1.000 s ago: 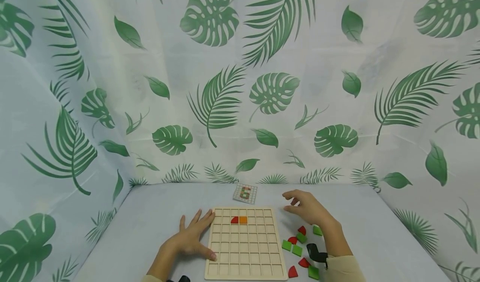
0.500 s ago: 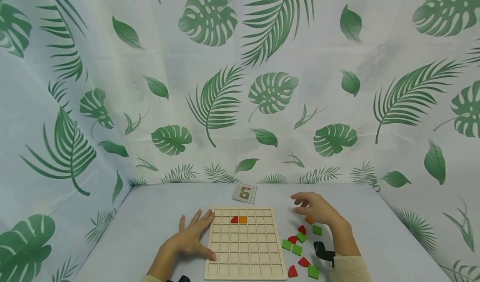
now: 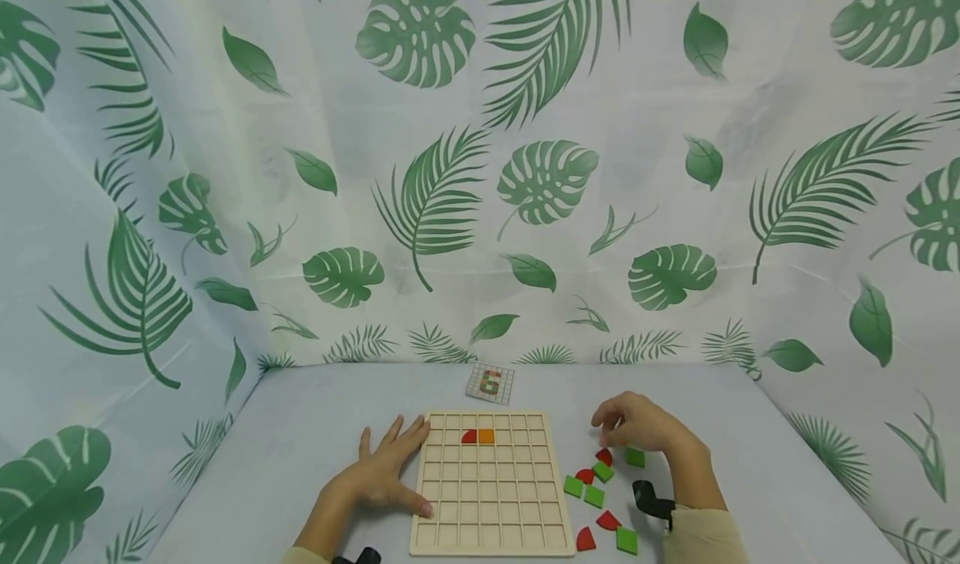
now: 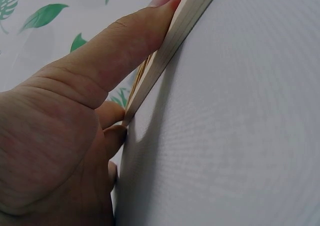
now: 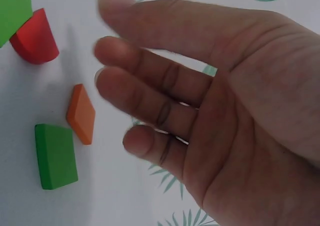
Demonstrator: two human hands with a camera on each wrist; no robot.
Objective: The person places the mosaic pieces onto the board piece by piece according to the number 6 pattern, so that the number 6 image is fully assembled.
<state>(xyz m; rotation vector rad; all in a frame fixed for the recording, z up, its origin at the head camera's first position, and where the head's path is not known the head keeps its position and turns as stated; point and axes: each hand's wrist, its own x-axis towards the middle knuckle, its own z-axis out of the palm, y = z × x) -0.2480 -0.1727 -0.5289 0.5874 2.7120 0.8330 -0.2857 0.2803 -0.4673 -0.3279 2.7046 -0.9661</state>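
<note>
Loosely curled right grip, holding nothing, near orange tile, left grip spread on board

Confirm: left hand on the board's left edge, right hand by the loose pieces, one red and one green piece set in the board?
Not green: the head view shows an orange piece set in the board beside the red piece. Rest holds: left hand on the board's left edge, right hand by the loose pieces.
</note>
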